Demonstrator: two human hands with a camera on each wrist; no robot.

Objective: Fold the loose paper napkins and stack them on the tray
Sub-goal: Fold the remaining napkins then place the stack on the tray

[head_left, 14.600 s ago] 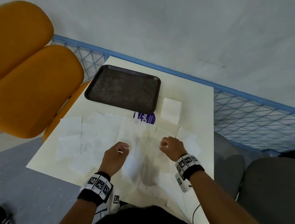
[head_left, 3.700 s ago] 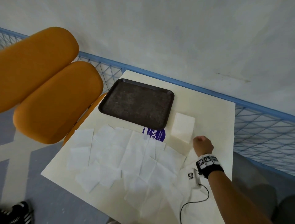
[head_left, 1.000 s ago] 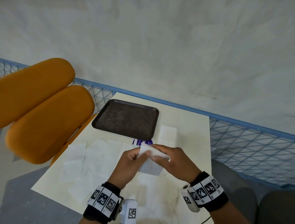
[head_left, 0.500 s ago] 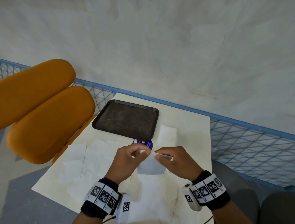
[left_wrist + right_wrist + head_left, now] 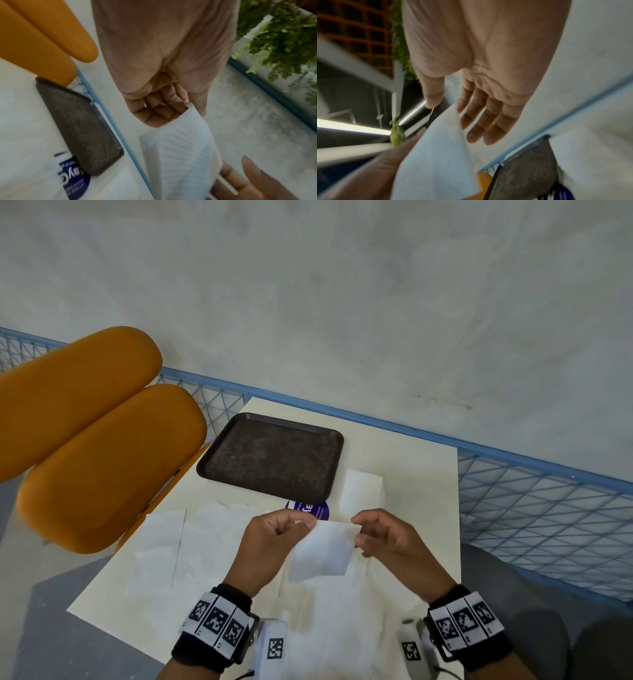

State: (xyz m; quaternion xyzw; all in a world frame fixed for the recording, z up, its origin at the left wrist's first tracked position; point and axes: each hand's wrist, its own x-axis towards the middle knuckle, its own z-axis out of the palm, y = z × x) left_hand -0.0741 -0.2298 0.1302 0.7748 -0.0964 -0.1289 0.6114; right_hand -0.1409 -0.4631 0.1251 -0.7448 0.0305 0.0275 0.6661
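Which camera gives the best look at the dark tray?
The head view: the whole tray shows, bare, on the table. The left wrist view shows it slanted and partly cut off; the right wrist view catches one blurred corner.

right wrist view blurred; purple sticker [image 5: 310, 510] half hidden by tray [image 5: 219, 448]

A white folded napkin [image 5: 322, 549] hangs above loose napkins [image 5: 191, 542] near the dark empty tray [image 5: 274, 455].

White napkin [image 5: 322, 549] with a faint ribbed texture, dark brown speckled tray [image 5: 274, 457], cream table [image 5: 404, 460], purple sticker [image 5: 310, 509], mustard-orange chair [image 5: 96, 460], black-and-white checker wristbands [image 5: 215, 621].
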